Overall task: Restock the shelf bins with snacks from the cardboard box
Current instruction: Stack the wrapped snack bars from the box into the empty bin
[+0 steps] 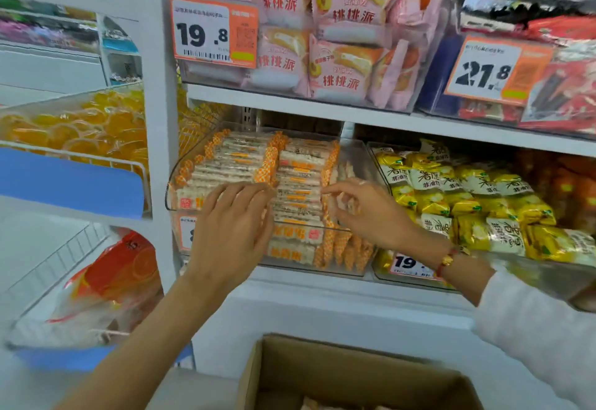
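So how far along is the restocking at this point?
Done: the clear bin already holds two nearly full rows of orange-ended packs. In hand: left hand presses the left row; right hand pinches a pack at the right edge. Left: the cardboard box still shows packs.

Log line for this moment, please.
left hand: flat on orange-white snack packs | right hand: pinching one pack | clear plastic bin: nearly full | brown cardboard box: open below

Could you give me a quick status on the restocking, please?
Left hand flat on the orange-and-white snack packs in the clear bin. Right hand pinching one pack at the right side. Cardboard box below. Nothing blocking.
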{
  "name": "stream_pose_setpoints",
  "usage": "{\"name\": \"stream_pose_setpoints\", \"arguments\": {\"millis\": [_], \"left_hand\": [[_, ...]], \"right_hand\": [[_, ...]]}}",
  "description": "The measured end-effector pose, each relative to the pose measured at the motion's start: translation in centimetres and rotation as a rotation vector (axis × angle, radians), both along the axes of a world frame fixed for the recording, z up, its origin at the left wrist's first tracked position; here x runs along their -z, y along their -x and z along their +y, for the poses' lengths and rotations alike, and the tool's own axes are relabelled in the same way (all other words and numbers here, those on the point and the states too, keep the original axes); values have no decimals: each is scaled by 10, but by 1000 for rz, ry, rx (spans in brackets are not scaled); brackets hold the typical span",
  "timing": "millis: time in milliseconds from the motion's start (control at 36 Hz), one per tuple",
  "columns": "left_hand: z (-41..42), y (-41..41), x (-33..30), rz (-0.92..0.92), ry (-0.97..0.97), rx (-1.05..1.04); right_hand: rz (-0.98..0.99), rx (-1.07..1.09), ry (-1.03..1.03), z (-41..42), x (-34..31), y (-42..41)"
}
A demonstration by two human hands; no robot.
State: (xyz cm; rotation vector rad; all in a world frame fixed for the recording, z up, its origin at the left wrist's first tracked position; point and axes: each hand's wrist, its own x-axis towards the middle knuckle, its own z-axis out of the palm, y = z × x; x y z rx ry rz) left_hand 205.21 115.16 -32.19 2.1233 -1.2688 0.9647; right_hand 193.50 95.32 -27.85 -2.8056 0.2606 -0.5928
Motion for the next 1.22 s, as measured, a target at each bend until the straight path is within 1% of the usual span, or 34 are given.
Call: {"name": "stream_pose_setpoints", "arguments": {"millis": [56, 111, 222, 278, 333, 389, 417, 500, 583, 639, 694, 750, 833, 917, 1000, 1056, 1083, 1111, 1167, 1222], "left_hand": [[1, 16, -3, -10, 5, 42], [0, 33, -2, 4, -14, 86], [-12, 66, 14, 35, -117, 136], [-21, 80, 32, 95, -176, 149], [-28, 95, 56, 211, -234, 160], [-33, 109, 83, 399, -282, 134], [-35, 115, 98, 484, -300, 103], [-35, 129, 143, 662, -331, 24], [-28, 136, 189, 784, -327, 12], [-20, 140, 218, 835, -334, 18], [-11, 143, 246, 869, -393, 32], [-4, 143, 272, 887, -506, 62], [2, 142, 306, 900, -690, 134], [4, 146, 333, 916, -856, 189], [2, 151, 355, 930, -1112, 236], [-1, 155, 365, 859, -1315, 282], [-4, 157, 369, 819, -1385, 310], [-6, 159, 370, 775, -1427, 335], [-12, 164, 372, 679, -1451, 349], [-16, 167, 374, 595, -1462, 336]], "right_hand": [[-23, -27, 6, 10, 6, 28], [22, -53, 43, 16, 16, 55], [236, 21, 126, 12, 56, 104], [340, 76, 111, 6, 87, 124], [419, 125, 37, 0, 121, 141], [481, 180, -57, -4, 151, 155], [496, 197, -76, -6, 166, 161], [506, 242, -80, -7, 208, 175], [505, 272, -157, -5, 247, 189], [531, 278, -133, -3, 270, 198], [586, 274, -134, 0, 291, 206], [637, 269, -192, 3, 314, 212], [781, 243, -228, 7, 339, 215], [893, 206, -309, 15, 361, 212], [942, 172, -391, 21, 388, 210], [996, 158, -395, 24, 408, 211], [1008, 159, -388, 24, 417, 212], [1015, 166, -382, 25, 425, 213], [989, 182, -362, 25, 433, 212], [926, 212, -284, 25, 436, 211]]}}
